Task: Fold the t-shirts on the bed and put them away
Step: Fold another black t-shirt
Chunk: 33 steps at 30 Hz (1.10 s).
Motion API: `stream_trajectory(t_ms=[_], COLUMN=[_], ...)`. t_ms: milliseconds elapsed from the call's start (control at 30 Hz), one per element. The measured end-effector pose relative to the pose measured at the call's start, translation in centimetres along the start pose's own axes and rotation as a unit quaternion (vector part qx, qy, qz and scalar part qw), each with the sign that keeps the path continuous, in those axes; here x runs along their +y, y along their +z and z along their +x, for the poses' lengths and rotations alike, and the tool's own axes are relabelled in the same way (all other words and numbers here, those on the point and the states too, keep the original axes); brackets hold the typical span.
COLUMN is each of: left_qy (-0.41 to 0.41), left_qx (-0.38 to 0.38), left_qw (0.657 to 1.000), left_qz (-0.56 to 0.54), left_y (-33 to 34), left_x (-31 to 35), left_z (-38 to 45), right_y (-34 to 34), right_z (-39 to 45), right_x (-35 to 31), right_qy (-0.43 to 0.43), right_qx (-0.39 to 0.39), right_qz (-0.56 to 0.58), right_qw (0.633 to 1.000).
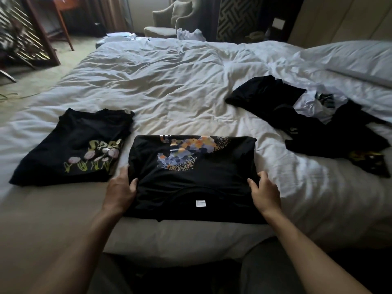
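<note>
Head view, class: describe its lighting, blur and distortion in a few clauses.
Head view: dim and uneven, with the duvet brightest mid-bed and the near foreground in shadow; wide-angle bending curves the frame edges; the screen at far left is smeared; the black t-shirt loses fold detail; no glare.

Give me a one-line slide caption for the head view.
Both hands, left hand and right hand, grip the sides of a black printed t-shirt on the white bed.
</note>
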<state>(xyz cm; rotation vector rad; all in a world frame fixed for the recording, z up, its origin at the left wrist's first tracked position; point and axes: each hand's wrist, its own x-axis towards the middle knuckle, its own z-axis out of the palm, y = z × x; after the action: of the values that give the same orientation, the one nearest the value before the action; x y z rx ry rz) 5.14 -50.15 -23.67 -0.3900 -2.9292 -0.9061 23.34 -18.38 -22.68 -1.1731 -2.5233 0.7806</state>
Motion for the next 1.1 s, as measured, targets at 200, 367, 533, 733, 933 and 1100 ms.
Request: stream_trajectory(t_ms=[200,367,533,733,933,1100], left_qy=[-0.010,-0.048,-0.038,-0.091,0.043,0.155], left_qx=[-0.002,-0.028,-0.008,-0.022,0.007,-0.074], left_qw=[1.000,0.998,0.998,0.993,0.986,0.974], left_qz=[-0.013,-0.025,0.041,0.068,0.160,0.146], left_y=[0.0,-0.5,-0.5,0.1,2.1,4.2], left_x=[-0.3,-0.3,0.9,2.6,4.6,8.8], left_z=[-0.2,0.5,1.2,4.2,6.4,10.8], right_y=[0.0,-0.4,-0.7,-0.8,-0.3,2.8], right_z=[-0.1,0.7,2.2,5.7,5.7,4.0], right_x=[0.3,0.4,-0.2,-0.9,-3.3,-6.3], right_qy=[-0.001,0.012,0.060,0.102,0.014,-0.185], right_qx=[-0.016,-0.040,-0.040,-0.080,0.055,0.119], right_qz=[0.034,0.059,0.095,0.127,0.011,-0.082], right_qw=[0.999,0.997,0.993,0.983,0.998,0.972])
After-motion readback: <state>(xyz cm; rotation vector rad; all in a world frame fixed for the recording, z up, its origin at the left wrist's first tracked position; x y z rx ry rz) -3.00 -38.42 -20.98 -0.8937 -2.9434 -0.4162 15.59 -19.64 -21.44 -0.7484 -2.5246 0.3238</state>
